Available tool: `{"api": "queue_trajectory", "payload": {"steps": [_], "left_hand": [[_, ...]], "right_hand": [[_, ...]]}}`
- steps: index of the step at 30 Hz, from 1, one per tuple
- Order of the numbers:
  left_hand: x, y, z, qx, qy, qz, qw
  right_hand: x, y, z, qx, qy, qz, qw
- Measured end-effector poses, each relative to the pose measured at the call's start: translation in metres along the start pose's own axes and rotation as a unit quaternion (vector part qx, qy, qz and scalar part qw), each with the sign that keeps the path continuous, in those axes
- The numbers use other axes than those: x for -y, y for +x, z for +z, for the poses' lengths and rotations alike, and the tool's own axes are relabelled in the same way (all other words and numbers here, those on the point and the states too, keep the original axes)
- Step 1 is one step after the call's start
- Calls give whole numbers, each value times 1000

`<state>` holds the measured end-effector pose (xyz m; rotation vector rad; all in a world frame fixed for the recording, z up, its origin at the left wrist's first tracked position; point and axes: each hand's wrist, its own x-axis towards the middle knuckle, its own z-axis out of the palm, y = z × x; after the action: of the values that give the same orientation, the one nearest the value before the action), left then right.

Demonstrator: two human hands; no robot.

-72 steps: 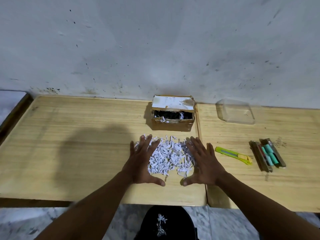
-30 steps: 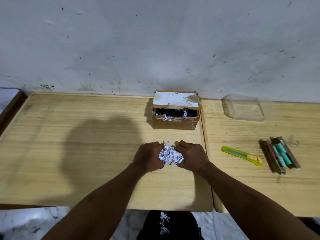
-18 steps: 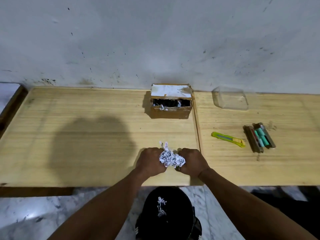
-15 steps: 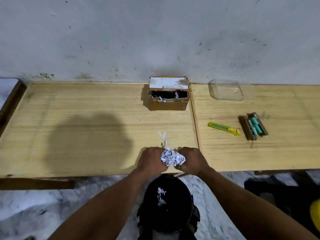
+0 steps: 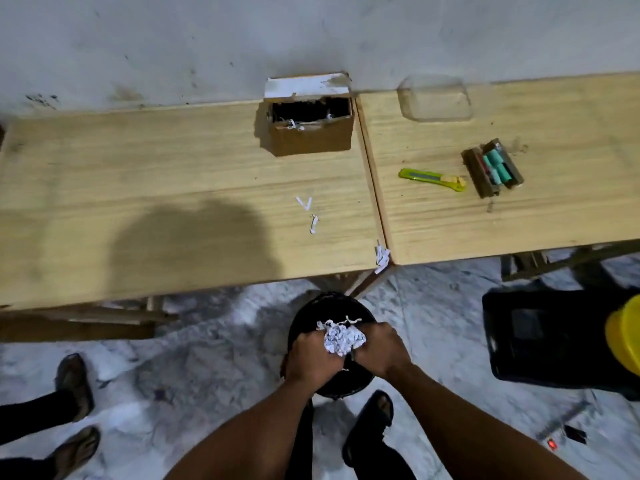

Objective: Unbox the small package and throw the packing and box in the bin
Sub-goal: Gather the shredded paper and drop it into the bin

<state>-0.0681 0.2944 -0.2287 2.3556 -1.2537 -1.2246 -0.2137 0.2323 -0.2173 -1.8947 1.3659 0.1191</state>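
My left hand [image 5: 313, 355] and my right hand [image 5: 379, 351] are pressed together around a wad of white shredded paper [image 5: 343, 337], held directly over the black round bin [image 5: 304, 317] on the floor. The open brown cardboard box [image 5: 310, 123] stands at the back of the wooden table [image 5: 138, 188] against the wall, with a few shreds inside. A few loose shreds [image 5: 308, 213] lie on the table, and more shreds [image 5: 381, 258] hang at its front edge.
On the right table lie a clear plastic lid [image 5: 434, 98], a yellow-green box cutter [image 5: 433, 178] and a small case with teal cylinders [image 5: 493, 168]. A black crate [image 5: 540, 337] with a yellow object [image 5: 627, 337] stands right of the bin. Another person's sandalled feet [image 5: 74, 386] are at left.
Both hands gathered the spread shreds into a wad, pulled it back off the table's front edge and lowered it over the bin. A few shreds stayed on the table.
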Motion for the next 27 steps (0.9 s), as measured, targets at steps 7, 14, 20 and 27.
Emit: {"api": "queue_trajectory", "payload": {"steps": [7, 14, 20, 27], "left_hand": [[6, 37, 44, 27, -157, -189, 969], [8, 60, 45, 72, -205, -233, 948], [5, 71, 47, 107, -229, -233, 939], [17, 76, 48, 152, -197, -235, 940]], "right_hand": [[-26, 23, 45, 13, 99, 217, 971], [-42, 46, 47, 39, 145, 305, 941], [-44, 57, 47, 71, 173, 304, 934], [-53, 53, 51, 93, 126, 311, 937]]}}
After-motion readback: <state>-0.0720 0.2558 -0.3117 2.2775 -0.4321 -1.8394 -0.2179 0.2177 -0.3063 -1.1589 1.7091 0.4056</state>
